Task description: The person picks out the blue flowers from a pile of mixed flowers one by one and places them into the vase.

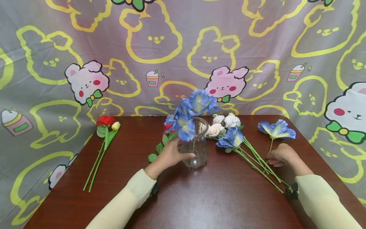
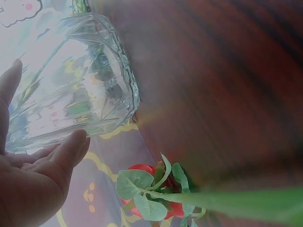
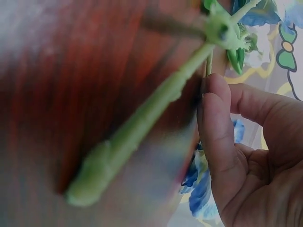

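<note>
Near the middle of the table stands a clear glass vase [image 1: 197, 156], with blue artificial flowers [image 1: 201, 101] leaning out of its mouth. My left hand [image 1: 168, 156] holds the vase from its left side, thumb in front. In the left wrist view the ribbed glass [image 2: 94, 80] lies between thumb and fingers. Over at the right, my right hand [image 1: 283, 156] pinches the thin stem of another blue flower [image 1: 278, 129], its bloom standing above the fingers. In the right wrist view the pinched stem [image 3: 209, 64] shows at the fingertips.
A red flower [image 1: 105, 121] and a yellow tulip [image 1: 115, 126] lie at the left. Right of the vase lie pale carnations [image 1: 215, 129] and a blue flower [image 1: 232, 138], stems towards the right hand. Green leaves [image 1: 159, 148] of another red flower show behind the left hand.
</note>
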Motion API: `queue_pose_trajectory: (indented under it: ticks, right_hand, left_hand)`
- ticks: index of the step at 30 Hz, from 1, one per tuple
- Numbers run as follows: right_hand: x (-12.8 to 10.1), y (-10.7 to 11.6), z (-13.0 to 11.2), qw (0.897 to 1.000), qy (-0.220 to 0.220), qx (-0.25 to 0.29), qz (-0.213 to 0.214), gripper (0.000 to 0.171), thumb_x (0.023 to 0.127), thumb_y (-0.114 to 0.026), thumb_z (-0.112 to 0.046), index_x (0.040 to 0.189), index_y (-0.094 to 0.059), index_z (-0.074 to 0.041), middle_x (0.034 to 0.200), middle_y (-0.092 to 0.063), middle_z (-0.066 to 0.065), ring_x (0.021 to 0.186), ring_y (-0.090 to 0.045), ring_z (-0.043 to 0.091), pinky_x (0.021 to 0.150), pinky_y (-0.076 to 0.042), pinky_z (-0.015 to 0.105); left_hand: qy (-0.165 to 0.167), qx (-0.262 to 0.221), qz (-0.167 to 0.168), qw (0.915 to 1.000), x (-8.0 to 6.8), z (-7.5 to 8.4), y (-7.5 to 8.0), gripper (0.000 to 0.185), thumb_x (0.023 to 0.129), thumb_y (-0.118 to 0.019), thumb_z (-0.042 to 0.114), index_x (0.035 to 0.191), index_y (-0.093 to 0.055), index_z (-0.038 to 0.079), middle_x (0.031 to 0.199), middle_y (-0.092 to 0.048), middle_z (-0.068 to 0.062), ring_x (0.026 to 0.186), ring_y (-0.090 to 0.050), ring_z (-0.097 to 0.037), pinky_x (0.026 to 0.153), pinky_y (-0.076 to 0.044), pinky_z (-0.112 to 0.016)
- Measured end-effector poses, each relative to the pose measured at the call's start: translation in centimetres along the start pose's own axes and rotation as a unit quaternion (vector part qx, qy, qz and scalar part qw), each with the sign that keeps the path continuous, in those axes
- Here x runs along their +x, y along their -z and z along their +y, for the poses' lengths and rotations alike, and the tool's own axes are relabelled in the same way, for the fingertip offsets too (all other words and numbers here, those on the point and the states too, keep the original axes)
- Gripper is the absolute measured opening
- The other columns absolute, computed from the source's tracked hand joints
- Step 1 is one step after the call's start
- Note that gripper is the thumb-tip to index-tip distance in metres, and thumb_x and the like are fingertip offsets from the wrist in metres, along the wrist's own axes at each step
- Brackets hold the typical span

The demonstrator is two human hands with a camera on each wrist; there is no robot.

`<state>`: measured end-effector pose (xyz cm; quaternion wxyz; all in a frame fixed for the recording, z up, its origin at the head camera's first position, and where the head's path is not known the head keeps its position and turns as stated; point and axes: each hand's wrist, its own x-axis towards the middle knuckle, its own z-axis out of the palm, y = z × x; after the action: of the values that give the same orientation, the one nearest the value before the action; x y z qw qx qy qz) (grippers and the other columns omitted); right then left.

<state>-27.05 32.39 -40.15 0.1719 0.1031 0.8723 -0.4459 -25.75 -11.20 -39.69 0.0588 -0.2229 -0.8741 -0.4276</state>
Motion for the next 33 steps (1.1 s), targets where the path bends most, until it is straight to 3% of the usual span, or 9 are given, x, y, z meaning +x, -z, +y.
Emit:
queue_pose_trajectory:
  ticks: [14, 33]
  right_hand:
    - [-0.51, 0.00, -0.02, 1.000, 0.014, -0.006, 0.027, 0.025, 0.089, -0.059, -0.005, 0.090, -0.057, 0.020, 0.065, -0.067, 0.010, 0.060, -0.067, 0.019, 0.059, -0.058, 0.034]
    - [-0.74, 0.60, -0.24, 0.994, 0.047, -0.050, 0.087, 0.025, 0.088, -0.062, -0.010, 0.080, -0.067, 0.013, 0.064, -0.068, 0.010, 0.058, -0.068, 0.021, 0.055, -0.057, 0.035]
  left_hand:
    - [0.001, 0.002, -0.002, 1.0000, 0.00, 0.09, 0.06, 0.076, 0.073, -0.086, 0.036, 0.133, -0.052, 0.004, 0.126, -0.062, -0.012, 0.110, -0.062, -0.027, 0.091, -0.051, -0.037]
    - [0.010, 0.004, -0.004, 0.9999, -0.11, 0.00, -0.01, 0.077, 0.074, -0.085, 0.039, 0.134, -0.052, 0.004, 0.127, -0.061, -0.013, 0.111, -0.062, -0.029, 0.091, -0.051, -0.038]
